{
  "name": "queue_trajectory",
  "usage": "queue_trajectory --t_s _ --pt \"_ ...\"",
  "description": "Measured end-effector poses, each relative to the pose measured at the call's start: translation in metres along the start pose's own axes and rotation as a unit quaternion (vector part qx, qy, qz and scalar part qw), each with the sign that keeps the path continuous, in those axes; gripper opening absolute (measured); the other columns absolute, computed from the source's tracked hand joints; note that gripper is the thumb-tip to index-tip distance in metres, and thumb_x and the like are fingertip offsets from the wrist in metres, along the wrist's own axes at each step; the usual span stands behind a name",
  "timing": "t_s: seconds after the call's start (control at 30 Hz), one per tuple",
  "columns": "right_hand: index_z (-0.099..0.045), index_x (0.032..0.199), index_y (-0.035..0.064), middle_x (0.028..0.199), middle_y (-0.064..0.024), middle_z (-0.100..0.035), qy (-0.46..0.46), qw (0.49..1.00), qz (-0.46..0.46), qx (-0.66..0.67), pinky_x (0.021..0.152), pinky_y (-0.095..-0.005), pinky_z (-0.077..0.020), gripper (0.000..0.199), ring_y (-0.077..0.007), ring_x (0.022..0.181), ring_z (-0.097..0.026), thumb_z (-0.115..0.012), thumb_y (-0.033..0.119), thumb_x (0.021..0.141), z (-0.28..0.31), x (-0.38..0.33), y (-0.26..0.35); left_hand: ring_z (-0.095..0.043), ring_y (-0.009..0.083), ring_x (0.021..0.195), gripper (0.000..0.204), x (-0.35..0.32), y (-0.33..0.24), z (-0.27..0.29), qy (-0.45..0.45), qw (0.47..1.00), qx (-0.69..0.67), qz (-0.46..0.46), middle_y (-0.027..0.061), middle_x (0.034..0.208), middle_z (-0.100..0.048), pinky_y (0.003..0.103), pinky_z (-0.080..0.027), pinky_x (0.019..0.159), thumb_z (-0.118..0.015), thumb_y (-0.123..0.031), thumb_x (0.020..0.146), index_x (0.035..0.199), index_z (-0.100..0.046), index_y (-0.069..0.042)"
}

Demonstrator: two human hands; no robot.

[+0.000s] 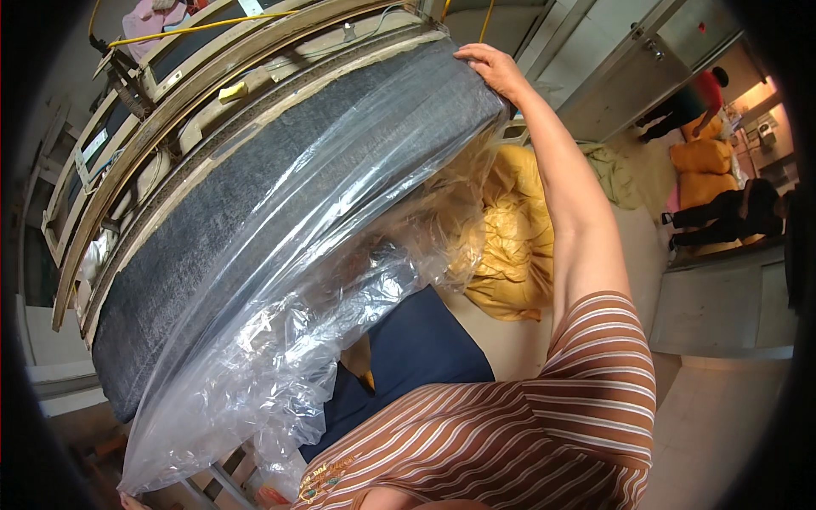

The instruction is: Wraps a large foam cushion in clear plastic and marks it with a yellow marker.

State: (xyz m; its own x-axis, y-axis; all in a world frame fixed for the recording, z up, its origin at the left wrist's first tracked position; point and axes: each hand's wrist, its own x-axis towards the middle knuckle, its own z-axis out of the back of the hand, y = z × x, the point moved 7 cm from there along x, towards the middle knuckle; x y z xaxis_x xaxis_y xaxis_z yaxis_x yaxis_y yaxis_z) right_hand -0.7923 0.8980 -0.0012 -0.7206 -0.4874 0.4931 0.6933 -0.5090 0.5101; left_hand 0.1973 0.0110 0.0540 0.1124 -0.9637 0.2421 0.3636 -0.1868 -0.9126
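A clear plastic sheet (340,191) stretches across a long dark grey padded surface (212,204) and hangs in crumpled folds over its near edge, down to my lap. At the far right corner my right hand (493,70) has its fingers curled over the sheet's edge, against the pad. My left hand (129,501) shows only as fingertips at the lower left rim, pinching the sheet's other corner. Between the two hands the plastic is drawn into long taut creases.
Behind the pad curves a machine frame (136,170) with rails, cables and a yellow scrap (232,92). A yellow bundle (510,246) lies on the floor by my right arm. Two people (731,208) are near orange sacks (701,157) by a doorway at the right.
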Motion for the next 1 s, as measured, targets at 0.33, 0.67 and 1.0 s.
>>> queue_trajectory --t_s 0.33,0.67,1.0 --pt "-0.063 0.094 0.0050 0.102 -0.0039 -0.061 -0.162 0.960 -0.106 0.201 0.085 -0.0300 -0.0415 0.024 -0.0161 0.094 -0.052 -0.060 0.028 0.089 0.095 -0.033 0.020 -0.049 0.0260 0.117 0.045 0.026 -0.007 -0.032 0.059 0.998 -0.037 0.000 0.0102 0.129 -0.052 0.042 -0.036 0.102 -0.054 -0.030 0.090 0.127 -0.053 -0.005" --pt "-0.061 0.099 0.0001 0.091 -0.0057 -0.062 -0.259 0.905 -0.236 -0.241 0.078 -0.0273 -0.0451 0.031 -0.0131 0.084 -0.056 -0.060 0.029 0.090 0.327 -0.182 -0.096 -0.055 0.0161 0.097 0.034 0.045 0.037 -0.298 0.377 0.922 0.080 -0.040 0.0068 0.108 -0.061 0.028 -0.044 0.084 -0.054 -0.027 0.093 0.115 -0.058 -0.002" --pt "-0.066 0.097 0.0062 0.086 -0.0012 -0.065 -0.110 0.952 -0.262 -0.112 0.075 -0.0261 -0.0446 0.028 -0.0109 0.080 -0.057 -0.064 0.031 0.085 0.130 -0.070 -0.149 -0.056 0.0329 0.110 0.049 0.071 0.022 -0.272 0.036 0.887 0.409 -0.212 0.0155 0.120 -0.060 0.038 -0.042 0.094 -0.053 -0.040 0.085 0.123 -0.058 -0.010"
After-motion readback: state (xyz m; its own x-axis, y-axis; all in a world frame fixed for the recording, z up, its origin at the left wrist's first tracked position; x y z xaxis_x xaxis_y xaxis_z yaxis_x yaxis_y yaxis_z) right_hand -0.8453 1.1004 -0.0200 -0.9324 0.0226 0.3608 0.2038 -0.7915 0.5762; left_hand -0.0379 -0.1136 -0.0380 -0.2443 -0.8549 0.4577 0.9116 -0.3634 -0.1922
